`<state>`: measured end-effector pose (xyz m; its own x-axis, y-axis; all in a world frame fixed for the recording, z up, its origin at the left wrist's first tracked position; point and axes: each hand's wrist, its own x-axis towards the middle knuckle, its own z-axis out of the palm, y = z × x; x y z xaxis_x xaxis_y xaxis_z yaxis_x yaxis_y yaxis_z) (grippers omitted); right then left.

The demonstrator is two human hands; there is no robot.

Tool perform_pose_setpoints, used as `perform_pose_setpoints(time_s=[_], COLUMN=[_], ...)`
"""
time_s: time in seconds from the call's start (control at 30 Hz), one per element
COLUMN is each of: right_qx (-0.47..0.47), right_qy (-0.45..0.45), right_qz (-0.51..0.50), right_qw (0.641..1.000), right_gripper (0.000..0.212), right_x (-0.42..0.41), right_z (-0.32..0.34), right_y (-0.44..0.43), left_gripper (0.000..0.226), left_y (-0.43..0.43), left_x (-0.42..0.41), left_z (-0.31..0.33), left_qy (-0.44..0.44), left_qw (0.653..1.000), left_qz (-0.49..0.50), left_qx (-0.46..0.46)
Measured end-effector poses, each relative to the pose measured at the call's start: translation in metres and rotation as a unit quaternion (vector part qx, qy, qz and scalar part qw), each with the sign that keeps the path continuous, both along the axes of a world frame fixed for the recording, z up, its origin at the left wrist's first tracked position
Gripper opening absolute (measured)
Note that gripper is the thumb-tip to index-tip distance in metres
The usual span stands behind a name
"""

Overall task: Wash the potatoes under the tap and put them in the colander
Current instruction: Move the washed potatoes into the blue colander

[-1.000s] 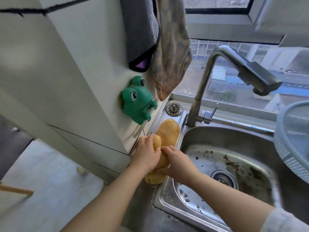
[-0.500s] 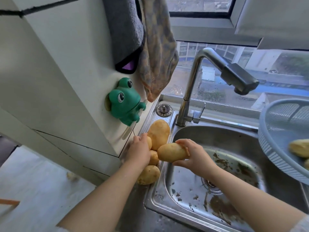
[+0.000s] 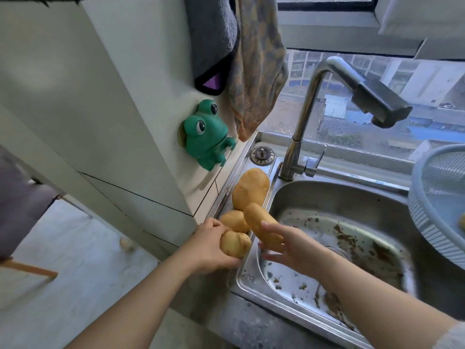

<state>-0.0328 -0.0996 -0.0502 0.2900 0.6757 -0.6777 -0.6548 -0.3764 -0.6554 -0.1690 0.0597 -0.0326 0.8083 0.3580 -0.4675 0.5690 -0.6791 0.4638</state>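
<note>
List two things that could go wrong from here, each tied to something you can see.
1. The right hand holds the long potato only loosely over the sink; it could slip into the dirt-flecked basin.
2. The left hand grips a small potato beside a middle potato and big potato on the narrow ledge; pulling it away might roll them off.

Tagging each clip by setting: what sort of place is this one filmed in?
Most likely a home kitchen, well above street level: a stainless steel sink with a tap, raw potatoes piled on its ledge, and cloths hung beside a window overlooking buildings below.
</note>
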Motion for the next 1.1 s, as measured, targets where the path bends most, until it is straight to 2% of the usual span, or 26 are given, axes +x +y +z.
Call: perform_pose_setpoints(time_s=[0.17,0.33,0.43,0.63,0.77,0.83,0.93,1.1], right_qx=[-0.026,-0.039,-0.041,-0.027,-0.012,-0.003,0.011,0.059], right_qy=[0.061,0.079,0.078,0.07,0.044,0.021,-0.022,-0.085], right_qz=[-0.031,-0.027,-0.033,-0.041,-0.031,-0.029,-0.05,-0.116], right_qw=[0.997,0.996,0.996,0.996,0.998,0.999,0.998,0.988], right_gripper=[0.066,0.092,0.097,0.096,0.076,0.073,0.065,0.058], right_x=[-0.017,-0.023,-0.025,-0.028,-0.022,-0.015,-0.002,0.03], right_z=[-0.009,-0.013,-0.013,-0.005,0.01,0.02,0.04,0.073], right_y=[0.012,0.021,0.022,0.022,0.016,0.009,-0.008,-0.06], left_gripper=[0.085,0.08,0.079,0.071,0.069,0.065,0.059,0.061], left_y=[-0.007,-0.015,-0.018,-0.026,-0.032,-0.036,-0.045,-0.081], left_x=[-0.01,-0.011,-0.014,-0.02,-0.021,-0.015,0.004,0.062], left_z=[-0.014,-0.023,-0.026,-0.022,-0.013,-0.003,0.015,0.041], left_qy=[0.054,0.067,0.073,0.051,0.009,-0.02,-0.054,-0.104], left_qw=[0.996,0.995,0.996,0.997,0.998,0.998,0.995,0.984], left_qz=[-0.067,-0.058,-0.055,-0.053,-0.046,-0.051,-0.067,-0.116], left_qx=[-0.037,-0.035,-0.023,-0.033,-0.047,-0.043,-0.058,-0.087])
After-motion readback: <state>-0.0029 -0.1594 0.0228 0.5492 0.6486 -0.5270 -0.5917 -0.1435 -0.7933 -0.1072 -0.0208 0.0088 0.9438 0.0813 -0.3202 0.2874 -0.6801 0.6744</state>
